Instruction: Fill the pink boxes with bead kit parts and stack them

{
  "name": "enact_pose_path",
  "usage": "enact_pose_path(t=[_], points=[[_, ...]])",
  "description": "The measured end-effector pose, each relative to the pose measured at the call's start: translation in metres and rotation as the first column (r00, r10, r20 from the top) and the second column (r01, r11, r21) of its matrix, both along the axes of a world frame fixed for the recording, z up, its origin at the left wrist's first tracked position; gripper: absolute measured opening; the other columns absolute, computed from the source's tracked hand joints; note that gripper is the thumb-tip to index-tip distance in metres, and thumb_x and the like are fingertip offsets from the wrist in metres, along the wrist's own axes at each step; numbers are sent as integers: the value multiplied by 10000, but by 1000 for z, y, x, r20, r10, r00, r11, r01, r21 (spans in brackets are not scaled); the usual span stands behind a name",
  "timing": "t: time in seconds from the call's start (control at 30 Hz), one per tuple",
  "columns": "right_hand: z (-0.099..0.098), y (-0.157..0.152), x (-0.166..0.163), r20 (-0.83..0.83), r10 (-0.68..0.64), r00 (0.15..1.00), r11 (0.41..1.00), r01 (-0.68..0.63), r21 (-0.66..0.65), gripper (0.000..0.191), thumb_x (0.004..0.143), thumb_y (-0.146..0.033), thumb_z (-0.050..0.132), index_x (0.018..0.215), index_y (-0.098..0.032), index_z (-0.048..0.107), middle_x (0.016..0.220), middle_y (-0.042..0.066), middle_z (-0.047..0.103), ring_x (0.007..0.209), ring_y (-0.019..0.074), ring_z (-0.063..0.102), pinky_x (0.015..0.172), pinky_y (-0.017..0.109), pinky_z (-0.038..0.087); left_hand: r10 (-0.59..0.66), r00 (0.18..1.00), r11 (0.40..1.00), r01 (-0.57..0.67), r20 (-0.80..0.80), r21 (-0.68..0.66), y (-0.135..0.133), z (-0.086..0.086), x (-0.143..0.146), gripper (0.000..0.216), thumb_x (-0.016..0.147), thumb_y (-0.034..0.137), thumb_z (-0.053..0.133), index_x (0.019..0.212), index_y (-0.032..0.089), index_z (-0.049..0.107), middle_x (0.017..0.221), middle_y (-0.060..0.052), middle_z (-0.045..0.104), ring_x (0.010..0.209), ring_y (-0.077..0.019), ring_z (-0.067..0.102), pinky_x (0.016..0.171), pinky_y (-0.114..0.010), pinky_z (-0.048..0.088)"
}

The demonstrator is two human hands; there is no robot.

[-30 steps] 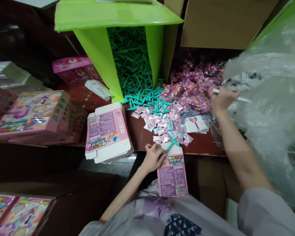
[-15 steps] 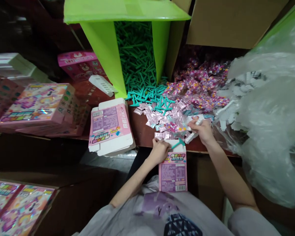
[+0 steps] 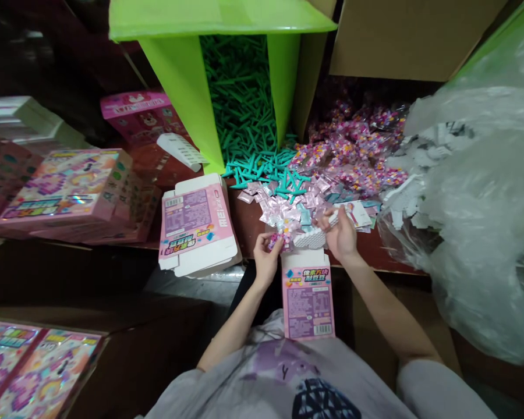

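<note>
My left hand is closed on a small clear bag of colourful beads, just above the box on my lap. In my right hand are white studded plastic plates, one jutting left over the box's mouth and another by the fingertips. The pink and purple printed box stands upright against my shirt with its white top flaps open; its inside is hidden. Beyond my hands lie pink sachets and a printed white card.
Teal toy hammers spill from a bright green carton. Bead bags are heaped to the right, beside a plastic sack of white parts. Flattened boxes and stacked finished-looking boxes lie left.
My left hand has left the box's mouth and taken the bead bag. The teal hammer there is out of sight. My right hand has moved left with the white plates.
</note>
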State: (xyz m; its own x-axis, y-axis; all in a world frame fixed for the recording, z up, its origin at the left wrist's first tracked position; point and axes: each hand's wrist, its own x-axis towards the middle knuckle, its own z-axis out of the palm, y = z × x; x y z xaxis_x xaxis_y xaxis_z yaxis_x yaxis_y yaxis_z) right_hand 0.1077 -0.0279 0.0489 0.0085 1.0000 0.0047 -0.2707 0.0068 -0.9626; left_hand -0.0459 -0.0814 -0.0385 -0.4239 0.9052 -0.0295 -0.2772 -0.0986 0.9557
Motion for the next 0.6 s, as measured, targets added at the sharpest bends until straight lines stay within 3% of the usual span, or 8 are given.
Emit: enact_pose_path(t=[0.07,0.17,0.23,0.33,0.4,0.43,0.5,0.6], points=[[-18,-7,8,-52,-85,995,995,82,-48,442,753,-652,575,701,-216,520,560,-28,446,569,127,483,653,325,480,59,991,997,-53,118,-56,2,-3,1,345,684,414,739,830,178,534,808,-11,652,745,-126,637,701,-247,513],[-48,-20,31,67,-32,997,994,39,-107,422,739,-592,634,631,-195,540,638,13,546,655,160,548,711,350,485,120,964,990,-98,236,-101,4,-5,3,431,632,440,765,692,189,420,632,52,561,610,-88,586,628,-216,492],[-64,-31,45,244,31,969,995,-7,-96,378,744,-539,652,636,-185,577,722,37,598,731,181,575,736,345,473,66,970,995,-46,232,-90,3,-3,7,506,611,435,778,631,195,333,561,75,489,552,-75,545,584,-204,472],[-77,-47,53,456,-13,890,1000,24,-18,296,732,-443,687,895,-204,628,857,41,649,789,200,597,742,337,466,-126,988,991,129,88,-32,-1,1,17,454,635,383,775,624,191,365,653,29,558,635,-105,584,609,-223,484],[-81,-56,52,576,-108,810,993,62,99,336,739,-399,683,1015,-227,599,911,47,663,814,215,604,756,350,463,-173,981,984,175,-83,23,-5,3,23,354,671,342,756,675,184,440,756,-6,595,726,-124,606,665,-238,497],[-82,-58,51,641,-151,753,984,51,172,281,757,-384,664,985,-230,606,912,52,665,829,221,600,770,361,455,-166,974,983,175,-157,47,-6,3,26,303,687,323,745,746,184,483,793,-12,598,750,-126,607,687,-241,498],[-83,-62,49,760,-219,611,956,-23,293,144,818,-361,591,808,-222,625,841,51,661,829,223,574,801,386,419,-167,952,979,191,-258,68,-6,2,31,346,713,295,723,972,194,517,812,-2,590,742,-123,602,692,-242,499],[-84,-65,50,854,-276,441,922,-127,364,282,873,-329,519,630,-209,599,783,40,659,832,220,534,831,422,353,-219,902,962,264,-371,73,-1,1,36,463,744,291,690,1155,210,494,871,-13,613,731,-124,602,696,-252,496]])
